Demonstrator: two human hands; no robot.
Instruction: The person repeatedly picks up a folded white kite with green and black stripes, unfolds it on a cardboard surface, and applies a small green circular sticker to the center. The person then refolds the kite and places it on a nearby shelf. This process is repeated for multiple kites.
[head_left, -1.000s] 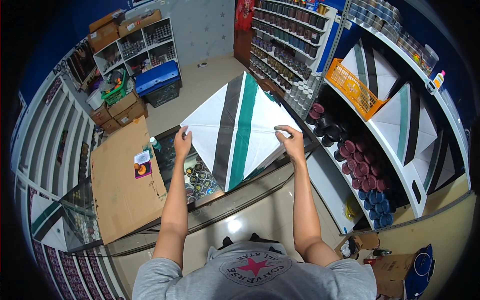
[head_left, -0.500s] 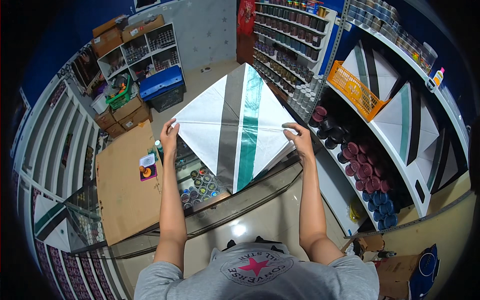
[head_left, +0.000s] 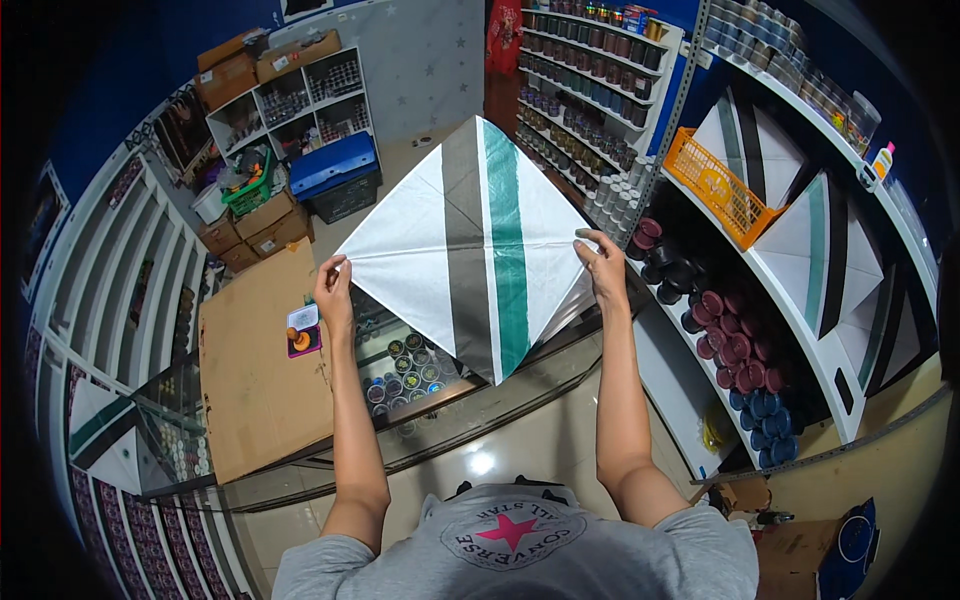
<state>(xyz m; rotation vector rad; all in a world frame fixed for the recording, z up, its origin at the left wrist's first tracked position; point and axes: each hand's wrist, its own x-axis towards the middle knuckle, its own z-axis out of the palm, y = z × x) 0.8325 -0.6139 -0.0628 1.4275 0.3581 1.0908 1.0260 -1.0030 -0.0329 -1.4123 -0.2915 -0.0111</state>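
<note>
I hold up a diamond-shaped white kite (head_left: pixel 420 240) with a grey and a green stripe down its middle, spread flat in front of me above the glass counter (head_left: pixel 430 400). My left hand (head_left: pixel 333 283) grips its left corner. My right hand (head_left: pixel 604 265) grips its right corner. Both arms are stretched out, and the kite's lower tip hangs over the jars under the counter glass.
A brown cardboard sheet (head_left: pixel 250 370) with a small pink card lies on the counter at left. Shelves of spools (head_left: pixel 735 350), an orange basket (head_left: pixel 715 185) and more kites (head_left: pixel 820 250) stand at right. A blue crate (head_left: pixel 335 170) and boxes sit on the floor behind.
I have lifted the kite up and away from me and spread it wider; my hands moved apart and higher, and the kite turned more upright.
</note>
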